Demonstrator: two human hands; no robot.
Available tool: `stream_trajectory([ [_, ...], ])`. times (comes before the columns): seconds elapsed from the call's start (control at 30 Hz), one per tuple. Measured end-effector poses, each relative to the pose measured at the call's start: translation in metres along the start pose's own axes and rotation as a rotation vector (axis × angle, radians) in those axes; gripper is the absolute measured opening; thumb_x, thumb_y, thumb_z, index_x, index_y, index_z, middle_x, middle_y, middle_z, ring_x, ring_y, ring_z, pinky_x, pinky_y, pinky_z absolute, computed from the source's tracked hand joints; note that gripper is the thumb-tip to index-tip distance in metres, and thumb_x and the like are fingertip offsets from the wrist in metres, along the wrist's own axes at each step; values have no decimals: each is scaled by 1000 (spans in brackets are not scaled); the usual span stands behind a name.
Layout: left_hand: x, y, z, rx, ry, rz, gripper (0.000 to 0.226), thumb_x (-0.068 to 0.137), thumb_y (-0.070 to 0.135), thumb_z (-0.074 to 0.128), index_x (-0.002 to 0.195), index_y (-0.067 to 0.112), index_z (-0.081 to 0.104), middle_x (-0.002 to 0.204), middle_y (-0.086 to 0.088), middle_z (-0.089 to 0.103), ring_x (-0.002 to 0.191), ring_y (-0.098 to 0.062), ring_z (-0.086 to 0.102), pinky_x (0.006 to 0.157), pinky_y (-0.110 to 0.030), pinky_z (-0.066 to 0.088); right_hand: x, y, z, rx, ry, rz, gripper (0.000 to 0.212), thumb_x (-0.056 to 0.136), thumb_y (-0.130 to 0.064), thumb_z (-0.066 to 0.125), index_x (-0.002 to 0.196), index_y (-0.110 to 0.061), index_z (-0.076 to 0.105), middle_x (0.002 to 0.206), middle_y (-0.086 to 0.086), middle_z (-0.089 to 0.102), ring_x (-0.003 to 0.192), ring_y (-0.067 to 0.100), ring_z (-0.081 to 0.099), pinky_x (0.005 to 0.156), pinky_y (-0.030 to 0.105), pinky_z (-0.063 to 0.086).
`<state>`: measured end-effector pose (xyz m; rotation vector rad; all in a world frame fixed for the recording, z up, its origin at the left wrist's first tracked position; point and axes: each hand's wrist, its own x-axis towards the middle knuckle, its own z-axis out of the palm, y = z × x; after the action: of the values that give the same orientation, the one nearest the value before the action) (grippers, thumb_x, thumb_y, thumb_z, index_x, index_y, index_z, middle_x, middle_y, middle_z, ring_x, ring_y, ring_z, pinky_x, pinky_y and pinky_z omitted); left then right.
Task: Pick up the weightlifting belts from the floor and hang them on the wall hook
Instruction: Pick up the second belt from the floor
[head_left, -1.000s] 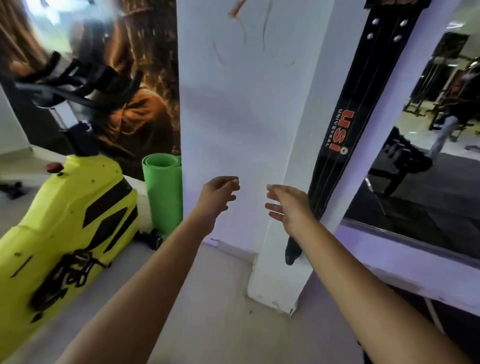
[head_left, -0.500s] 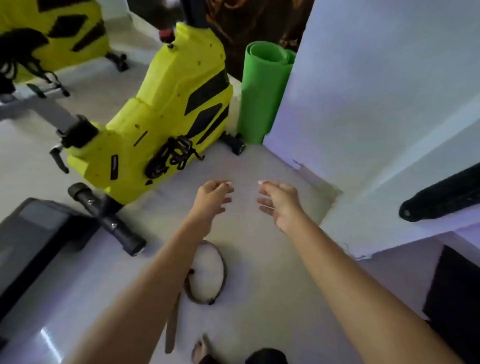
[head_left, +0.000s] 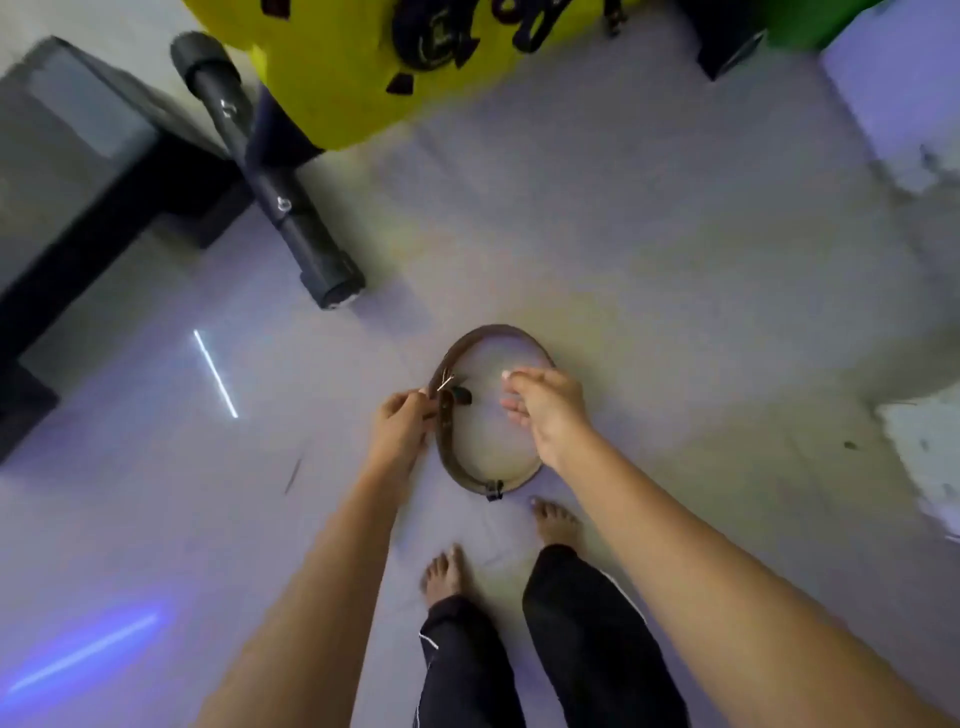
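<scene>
A brown weightlifting belt lies curled in an oval loop on the pale floor, just ahead of my bare feet. My left hand is at the loop's left side by the metal buckle, its fingers pinched on the belt there. My right hand hovers over the loop's right side with its fingers spread and nothing in them. The wall hook and the hung black belt are out of view.
A yellow exercise bike with a black floor bar stands at the top. A dark machine base is at the left. A green mat roll and the white pillar's foot are at the top right.
My view has swung down from the pillar and the hung black belt to the floor. Both hands dropped to the brown belt, and the left one has closed on its buckle side.
</scene>
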<state>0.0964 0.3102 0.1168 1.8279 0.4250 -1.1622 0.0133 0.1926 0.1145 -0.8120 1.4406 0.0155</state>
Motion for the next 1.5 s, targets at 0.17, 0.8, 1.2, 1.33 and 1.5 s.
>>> stream_trajectory([
  [0.17, 118, -101, -9, -1, 86, -92, 12, 88, 22, 52, 86, 14, 62, 82, -1, 59, 77, -16, 54, 64, -25, 40, 113, 105, 52, -183, -10, 57, 25, 77, -17, 70, 98, -11, 59, 81, 8, 60, 73, 21, 57, 73, 34, 51],
  [0.8, 76, -83, -12, -111, -1, -40, 12, 90, 27, 54, 94, 16, 58, 97, -3, 59, 89, -19, 53, 66, -26, 39, 62, 87, 47, -470, 120, -162, 31, 84, -10, 53, 55, -13, 42, 56, 1, 43, 55, 18, 40, 47, 27, 29],
  [1.2, -248, 186, 38, -49, -430, 471, 8, 94, 18, 51, 96, 22, 58, 89, -1, 62, 75, -16, 57, 70, -30, 43, -255, -185, -63, -310, 142, -693, 23, 87, -7, 53, 105, 0, 65, 96, 16, 66, 85, 20, 55, 73, 28, 40],
  [1.33, -358, 252, 54, -148, -528, 729, 16, 93, 12, 53, 108, 15, 57, 86, 1, 65, 71, -12, 64, 61, -27, 56, -362, -258, -108, -167, 168, -877, 21, 88, -5, 54, 105, 0, 65, 90, 9, 61, 85, 19, 53, 73, 28, 40],
  [1.5, -485, 300, 87, -187, -671, 920, 12, 91, 11, 56, 101, 14, 62, 71, 9, 69, 60, -4, 66, 50, -19, 51, -481, -299, -179, 1, 235, -1066, 18, 86, -4, 55, 99, -3, 68, 89, 13, 63, 85, 23, 56, 81, 42, 50],
])
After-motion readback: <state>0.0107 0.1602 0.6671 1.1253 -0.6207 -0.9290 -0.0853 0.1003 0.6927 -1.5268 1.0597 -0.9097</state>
